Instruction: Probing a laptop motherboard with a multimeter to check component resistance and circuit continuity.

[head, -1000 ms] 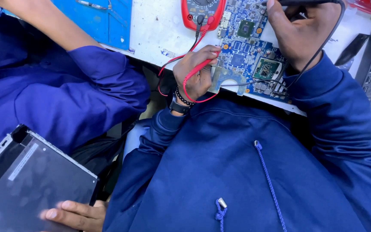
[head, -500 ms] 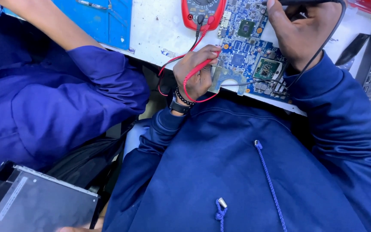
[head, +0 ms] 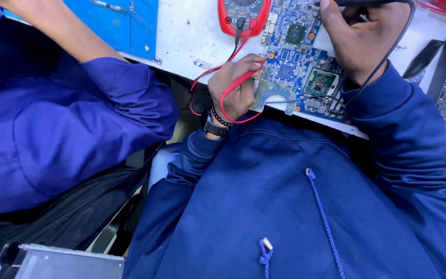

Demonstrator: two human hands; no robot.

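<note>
The top edge of the view cuts off the upper part of a red multimeter [head: 243, 15], so its dial and screen are barely seen. The tips of both probes are hard to make out against the crowded board. A co-worker's blue sleeve [head: 78, 119] fills the left side, with that person's hand out of view. A grey flat device [head: 58, 262] is cut off at the bottom left corner.

A blue circuit board [head: 298, 67] lies flat on a white workbench [head: 181, 36], near its front edge. The board carries several square black chips, one of them in a silver-framed socket, many small gold pads and a pale cut-out corner at the lower left.

The left hand [head: 236, 85] rests at the board's lower left edge, fingers curled and pinching a red probe lead [head: 228, 98], which loops below the hand and runs up to the multimeter. A beaded bracelet and a dark watch sit on that wrist. The right hand [head: 360, 44] hovers over the board's upper right part, closed around a black probe [head: 367, 3]; its black wire trails down over the wrist and across the board.
</note>
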